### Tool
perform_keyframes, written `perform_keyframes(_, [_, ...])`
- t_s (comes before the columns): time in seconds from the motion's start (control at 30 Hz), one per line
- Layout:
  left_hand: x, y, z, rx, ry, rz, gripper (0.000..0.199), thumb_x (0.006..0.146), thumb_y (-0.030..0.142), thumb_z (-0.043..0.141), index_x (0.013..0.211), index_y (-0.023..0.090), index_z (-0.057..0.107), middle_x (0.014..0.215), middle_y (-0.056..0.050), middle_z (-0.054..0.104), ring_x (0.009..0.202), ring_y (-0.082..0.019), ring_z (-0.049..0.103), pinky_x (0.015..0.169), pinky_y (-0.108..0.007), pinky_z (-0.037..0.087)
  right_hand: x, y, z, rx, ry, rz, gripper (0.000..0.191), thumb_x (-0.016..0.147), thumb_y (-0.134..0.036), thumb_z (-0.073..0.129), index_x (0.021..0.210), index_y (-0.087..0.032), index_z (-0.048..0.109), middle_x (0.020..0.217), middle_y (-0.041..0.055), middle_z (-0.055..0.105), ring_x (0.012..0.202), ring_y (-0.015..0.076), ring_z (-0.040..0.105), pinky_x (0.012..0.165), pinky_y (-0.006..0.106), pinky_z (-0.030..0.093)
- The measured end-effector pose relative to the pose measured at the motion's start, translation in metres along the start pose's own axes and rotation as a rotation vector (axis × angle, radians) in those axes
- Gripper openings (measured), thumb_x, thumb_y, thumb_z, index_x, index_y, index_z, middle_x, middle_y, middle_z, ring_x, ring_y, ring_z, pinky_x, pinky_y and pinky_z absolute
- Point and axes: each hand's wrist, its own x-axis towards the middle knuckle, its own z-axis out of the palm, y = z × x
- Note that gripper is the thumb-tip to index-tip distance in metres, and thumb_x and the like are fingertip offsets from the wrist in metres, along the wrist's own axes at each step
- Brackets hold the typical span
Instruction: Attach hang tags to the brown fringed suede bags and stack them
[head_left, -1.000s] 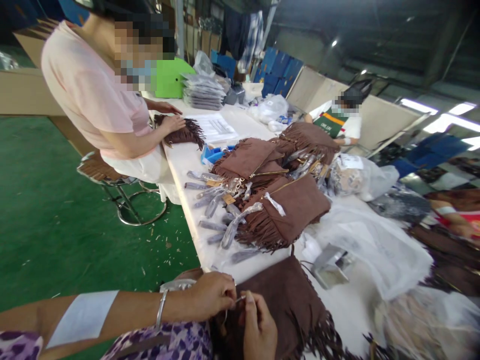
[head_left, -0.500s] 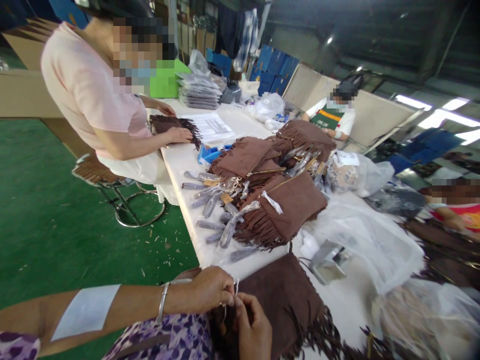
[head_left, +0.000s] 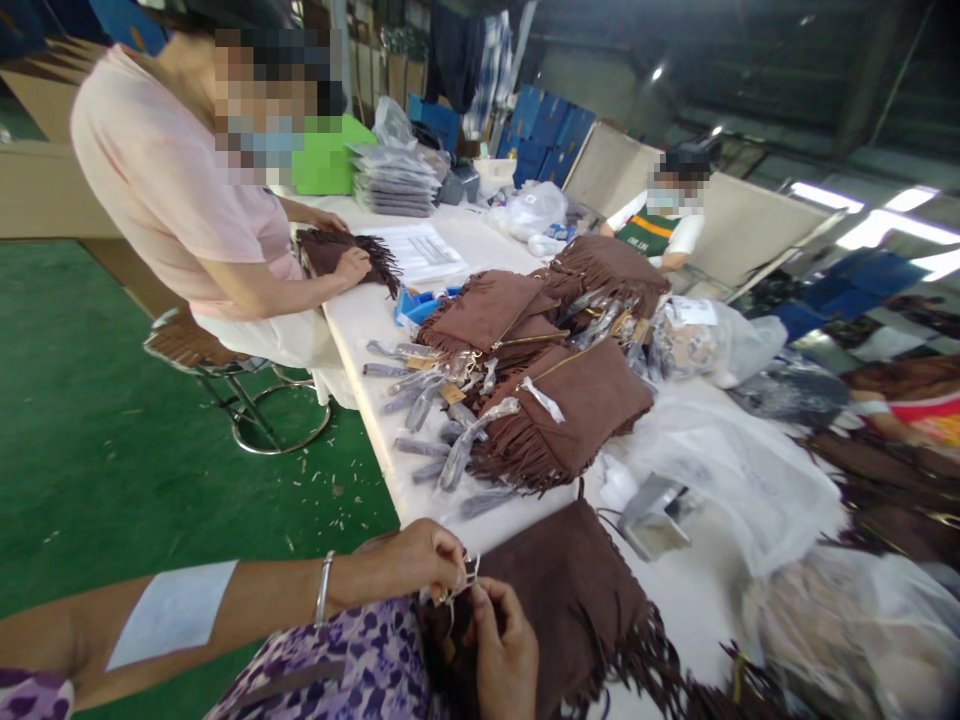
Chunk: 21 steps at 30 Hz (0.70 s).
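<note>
A brown fringed bag [head_left: 559, 580] lies at the table's near edge, by my lap. Over its left part, my left hand [head_left: 429, 562] is closed in a pinch on a thin white string [head_left: 472, 570]. My right hand [head_left: 506, 640] pinches the same string just below and to the right, fingertips close to the left ones. A small gold-coloured piece shows by my left fingertips, too small to name. The bag's lower left corner is partly hidden behind my hands.
Beyond the bag sits a pile of brown fringed bags [head_left: 592, 410] with plastic-wrapped straps. Clear plastic bags [head_left: 720, 470] and a grey metal box-like thing [head_left: 652, 520] stand to the right. A co-worker [head_left: 180, 190] handles another bag at the left edge; other people work farther off.
My left hand has risen slightly and turned, and the string now shows as a small loop between my fingertips. The co-worker's hand at left has shifted on their bag.
</note>
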Motion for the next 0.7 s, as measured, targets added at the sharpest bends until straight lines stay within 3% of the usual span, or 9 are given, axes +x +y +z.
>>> perform_keyframes(0.1, [-0.004, 0.004, 0.000, -0.067, 0.001, -0.014, 0.019, 0.064, 0.029, 0.071, 0.073, 0.013, 0.071, 0.059, -0.001, 0.064, 0.052, -0.011, 0.053, 0.049, -0.019, 0.037, -0.002, -0.004, -0.005, -0.159, 0.043, -0.097, 0.032, 0.089, -0.048, 0.051, 0.088, -0.021, 0.067, 0.083, 0.0049, 0.071, 0.072, 0.0189, 0.066, 0.065, 0.025, 0.049])
perform_keyframes(0.23, [-0.008, 0.013, -0.003, -0.174, -0.250, -0.181, 0.018, 0.068, 0.031, 0.070, 0.072, 0.013, 0.070, 0.063, -0.003, 0.065, 0.044, -0.008, 0.048, 0.040, -0.017, 0.029, -0.014, 0.000, -0.009, -0.256, -0.015, -0.157, 0.030, 0.095, -0.043, 0.044, 0.089, -0.022, 0.065, 0.086, 0.0042, 0.072, 0.076, 0.0180, 0.068, 0.069, 0.025, 0.051])
perform_keyframes(0.33, [-0.006, 0.017, -0.008, -0.229, -0.339, -0.330, 0.019, 0.066, 0.029, 0.072, 0.074, 0.012, 0.071, 0.060, -0.002, 0.064, 0.040, -0.007, 0.046, 0.038, -0.016, 0.029, -0.031, 0.014, -0.006, -0.326, -0.013, -0.238, 0.031, 0.098, -0.044, 0.040, 0.098, -0.022, 0.064, 0.091, 0.0049, 0.072, 0.080, 0.0175, 0.070, 0.070, 0.024, 0.052])
perform_keyframes(0.43, [-0.004, 0.017, -0.013, -0.343, -0.358, -0.374, 0.019, 0.065, 0.027, 0.074, 0.076, 0.011, 0.072, 0.059, -0.003, 0.063, 0.040, -0.007, 0.047, 0.038, -0.016, 0.031, -0.047, 0.026, 0.007, -0.508, 0.052, -0.315, 0.033, 0.098, -0.047, 0.039, 0.101, -0.024, 0.061, 0.090, 0.0049, 0.068, 0.072, 0.0173, 0.068, 0.056, 0.023, 0.050])
perform_keyframes(0.53, [-0.004, 0.016, -0.018, -0.449, -0.409, -0.363, 0.021, 0.067, 0.024, 0.071, 0.082, 0.009, 0.074, 0.061, -0.004, 0.063, 0.043, -0.007, 0.050, 0.039, -0.015, 0.032, -0.055, 0.028, 0.021, -0.706, 0.134, -0.347, 0.037, 0.100, -0.045, 0.032, 0.084, -0.025, 0.060, 0.082, 0.0045, 0.061, 0.058, 0.0164, 0.062, 0.043, 0.024, 0.039])
perform_keyframes(0.63, [-0.006, 0.014, -0.024, -0.496, -0.479, -0.349, 0.026, 0.068, 0.021, 0.065, 0.086, 0.006, 0.075, 0.065, -0.007, 0.066, 0.048, -0.009, 0.056, 0.042, -0.015, 0.037, -0.058, 0.024, 0.021, -0.599, 0.143, -0.339, 0.040, 0.100, -0.044, 0.031, 0.077, -0.026, 0.058, 0.079, 0.0037, 0.061, 0.061, 0.0159, 0.062, 0.050, 0.024, 0.043])
perform_keyframes(0.7, [-0.005, 0.014, -0.028, -0.482, -0.523, -0.335, 0.032, 0.068, 0.020, 0.062, 0.093, 0.007, 0.075, 0.069, -0.009, 0.069, 0.048, -0.010, 0.057, 0.042, -0.016, 0.039, -0.059, 0.021, 0.013, -0.437, 0.117, -0.247, 0.040, 0.097, -0.051, 0.036, 0.077, -0.026, 0.058, 0.072, 0.0015, 0.064, 0.059, 0.0157, 0.063, 0.054, 0.024, 0.046])
